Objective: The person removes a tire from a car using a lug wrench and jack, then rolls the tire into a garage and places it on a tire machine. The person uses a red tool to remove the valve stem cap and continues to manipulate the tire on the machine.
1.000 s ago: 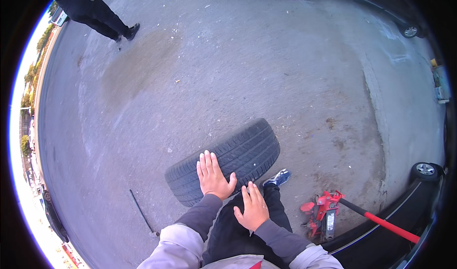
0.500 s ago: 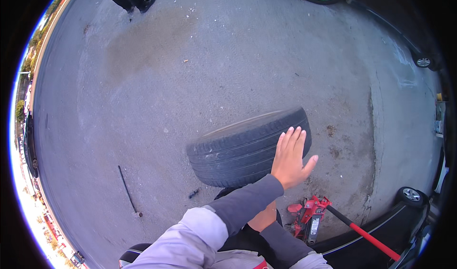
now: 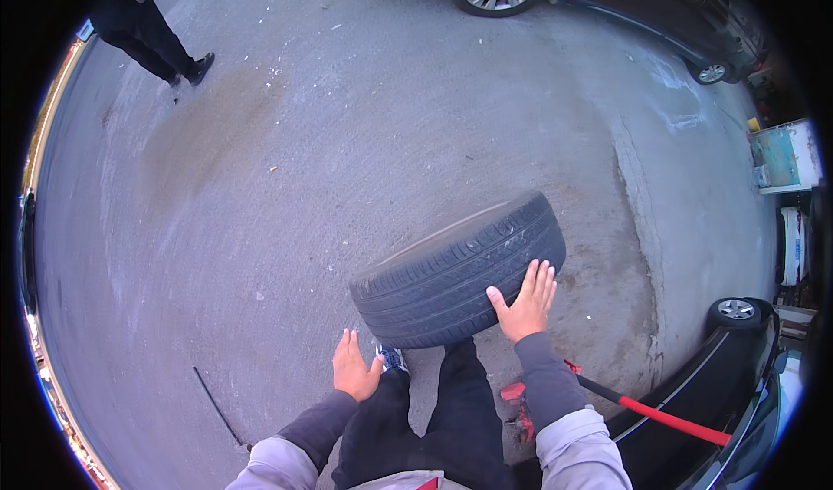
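A black car tire (image 3: 451,286) stands on its tread, leaning a little, just ahead of my feet. My right hand (image 3: 526,306) lies against the right part of the tread, fingers stretched and thumb apart. Off the tire's lower left side, my left hand (image 3: 355,370) hovers free with nothing in it, its fingers straight and thumb out. The tire's far face is mostly hidden; only a strip of its upper rim shows.
A red floor jack (image 3: 519,407), partly behind my right arm, has a long red handle (image 3: 668,420) beside a black car (image 3: 685,394). A thin dark bar (image 3: 217,406) lies at left. Another person (image 3: 152,34) stands far left; a dark car (image 3: 625,4) is parked ahead.
My left hand has come off the tread and moved left. My right hand has come from under the left arm onto the tire. The tire has turned slightly, and the view has shifted.
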`<state>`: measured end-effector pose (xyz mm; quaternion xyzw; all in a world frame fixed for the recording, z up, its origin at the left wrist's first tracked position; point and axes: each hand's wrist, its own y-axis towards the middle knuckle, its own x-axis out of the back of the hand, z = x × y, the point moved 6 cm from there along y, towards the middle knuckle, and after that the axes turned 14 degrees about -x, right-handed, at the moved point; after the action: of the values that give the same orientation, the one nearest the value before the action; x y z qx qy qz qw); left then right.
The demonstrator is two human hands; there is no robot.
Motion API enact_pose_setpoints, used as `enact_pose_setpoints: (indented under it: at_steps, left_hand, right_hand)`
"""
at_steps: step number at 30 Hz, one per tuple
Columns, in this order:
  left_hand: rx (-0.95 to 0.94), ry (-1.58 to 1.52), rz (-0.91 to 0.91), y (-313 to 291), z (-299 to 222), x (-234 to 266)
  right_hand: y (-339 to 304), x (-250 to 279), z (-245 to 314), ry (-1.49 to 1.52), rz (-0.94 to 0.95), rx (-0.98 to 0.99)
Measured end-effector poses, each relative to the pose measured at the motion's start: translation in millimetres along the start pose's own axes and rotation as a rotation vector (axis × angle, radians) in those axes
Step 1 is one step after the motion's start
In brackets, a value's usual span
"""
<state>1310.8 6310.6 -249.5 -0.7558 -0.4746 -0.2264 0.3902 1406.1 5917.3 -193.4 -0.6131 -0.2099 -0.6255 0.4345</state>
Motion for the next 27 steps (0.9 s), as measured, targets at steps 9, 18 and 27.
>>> enact_pose_setpoints:
  at_steps: [9, 18, 27]
  left_hand:
    - [-0.03, 0.028, 0.089, 140, -111, -30]
    - [-0.305, -0.023, 0.138, 209, -295, -81]
    - [-0.391, -0.217, 0.124, 250, -332, -100]
  right_hand:
    - [3, 11, -52, 0.377, -0.061, -0.05]
    - [23, 51, -88, 0.341, -0.026, 0.096]
    - [171, 64, -174, 0.078, -0.277, -0.116]
